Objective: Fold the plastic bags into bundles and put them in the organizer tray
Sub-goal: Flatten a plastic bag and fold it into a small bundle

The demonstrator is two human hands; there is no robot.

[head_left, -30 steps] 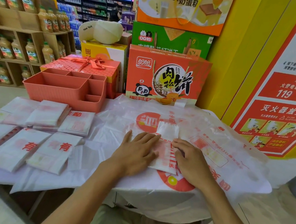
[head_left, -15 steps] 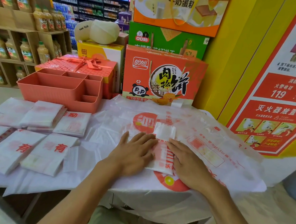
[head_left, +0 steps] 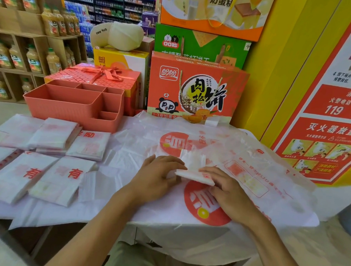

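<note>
Left hand (head_left: 158,176): lies flat with its fingers straight and close together, fingertips pressing at the left edge of the bag (head_left: 192,162).
Right hand (head_left: 228,194): its fingers lie over the bag's near end. The thumb is hidden beneath, so it seems to pinch that end.
Bag: a narrow, folded white strip with red print, between the two hands. Its near end is raised off the layer below and its far end lies flat.
Spread bags (head_left: 255,177): large, thin white sheets with red circles and lettering. They lie under the bag and both hands and hang over the near and right edges of the surface (head_left: 186,228).
Bundles (head_left: 66,180): flat folded white packets with red characters, lying in two rows on the left of the surface, well apart from the hands. Some overlap.
Tray (head_left: 74,105): coral plastic with several compartments, standing just behind the far row of bundles.
Gift box (head_left: 96,75): red with a ribbon bow, directly behind the tray.
Orange carton (head_left: 193,89): upright at the far edge of the surface, printed with a panda and large black characters.
Green carton (head_left: 199,44): behind and above the orange carton.
Shelves (head_left: 43,44): wooden, far left, holding juice bottles (head_left: 33,59).
Poster (head_left: 331,124): red and white, on the yellow wall to the right, showing "119".
</note>
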